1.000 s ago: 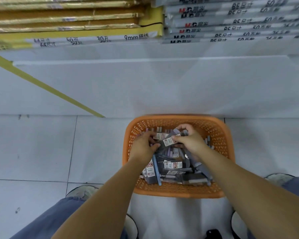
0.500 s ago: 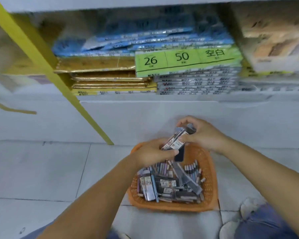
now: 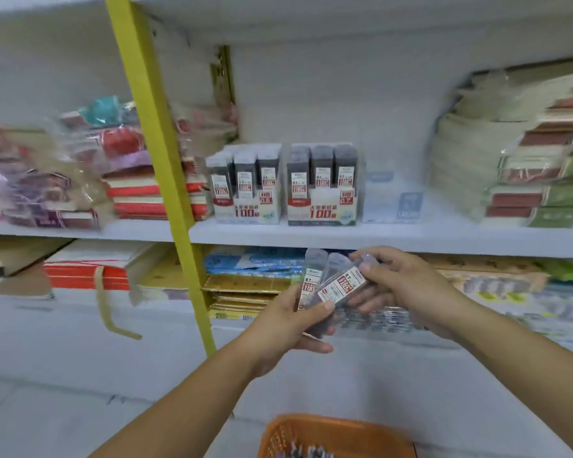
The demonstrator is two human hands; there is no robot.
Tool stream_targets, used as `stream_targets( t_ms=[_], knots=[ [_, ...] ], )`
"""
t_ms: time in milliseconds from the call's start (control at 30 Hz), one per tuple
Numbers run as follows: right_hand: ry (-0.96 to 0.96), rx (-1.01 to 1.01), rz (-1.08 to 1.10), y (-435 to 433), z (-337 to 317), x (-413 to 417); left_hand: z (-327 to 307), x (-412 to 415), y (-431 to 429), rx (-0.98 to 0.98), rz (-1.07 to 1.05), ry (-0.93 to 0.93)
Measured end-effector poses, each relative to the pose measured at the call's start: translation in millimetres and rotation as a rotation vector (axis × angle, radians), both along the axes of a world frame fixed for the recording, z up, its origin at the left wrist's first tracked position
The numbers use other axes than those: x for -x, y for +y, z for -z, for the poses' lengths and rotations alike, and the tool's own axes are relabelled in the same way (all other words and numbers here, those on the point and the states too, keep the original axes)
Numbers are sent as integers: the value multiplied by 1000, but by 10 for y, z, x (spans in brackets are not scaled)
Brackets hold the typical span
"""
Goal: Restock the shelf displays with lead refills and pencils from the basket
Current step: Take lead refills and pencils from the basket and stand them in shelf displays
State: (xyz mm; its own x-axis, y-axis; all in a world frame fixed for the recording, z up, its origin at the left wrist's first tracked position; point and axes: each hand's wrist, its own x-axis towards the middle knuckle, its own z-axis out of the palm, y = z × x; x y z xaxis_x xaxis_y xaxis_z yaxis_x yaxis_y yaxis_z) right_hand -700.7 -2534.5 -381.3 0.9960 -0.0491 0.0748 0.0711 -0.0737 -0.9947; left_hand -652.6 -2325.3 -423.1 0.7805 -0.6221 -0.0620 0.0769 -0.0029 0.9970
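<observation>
Both hands hold a small bunch of grey lead refill cases (image 3: 331, 285) with red and white labels, raised in front of the lower shelf. My left hand (image 3: 291, 322) grips their lower ends; my right hand (image 3: 401, 285) pinches the top of one case. On the middle shelf stand two display boxes of refills, one marked HB 0.5 (image 3: 248, 186) and one marked HB 0.7 (image 3: 323, 186). Beside them stands a pale blue display box (image 3: 394, 200) that looks empty. The orange basket (image 3: 341, 431) shows at the bottom edge.
A yellow shelf upright (image 3: 166, 180) runs diagonally left of the displays. Wrapped notebooks (image 3: 80, 173) fill the shelf's left side, stacked packs (image 3: 526, 160) the right. Paper reams and gold packets (image 3: 245, 285) lie on the lower shelf behind my hands.
The hands lifted the refill cases out of the basket and up to shelf height. The view rose from the floor and basket to the middle shelf.
</observation>
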Motion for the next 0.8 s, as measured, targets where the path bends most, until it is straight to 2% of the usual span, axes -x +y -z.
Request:
stream_targets(
  t_ms=[300, 433, 500, 633, 733, 800],
  knots=[
    [-212, -31, 233, 214, -152, -203, -146, -130, -62, 207, -163, 23],
    [-468, 10, 366, 213, -528, -310, -291, -293, 22, 285, -298, -22],
    [-587, 137, 393, 205, -807, -422, -347, -378, 90, 319, -349, -57],
    [-753, 586, 334, 311, -1258, -705, -414, -521, 173, 385, -385, -73],
    [-728, 928, 284, 392, -1440, -936, -425, -593, 213, 406, -400, -78],
    [-655, 1042, 224, 410, -1491, -1063, -442, -629, 241, 414, -409, -79]
  ],
)
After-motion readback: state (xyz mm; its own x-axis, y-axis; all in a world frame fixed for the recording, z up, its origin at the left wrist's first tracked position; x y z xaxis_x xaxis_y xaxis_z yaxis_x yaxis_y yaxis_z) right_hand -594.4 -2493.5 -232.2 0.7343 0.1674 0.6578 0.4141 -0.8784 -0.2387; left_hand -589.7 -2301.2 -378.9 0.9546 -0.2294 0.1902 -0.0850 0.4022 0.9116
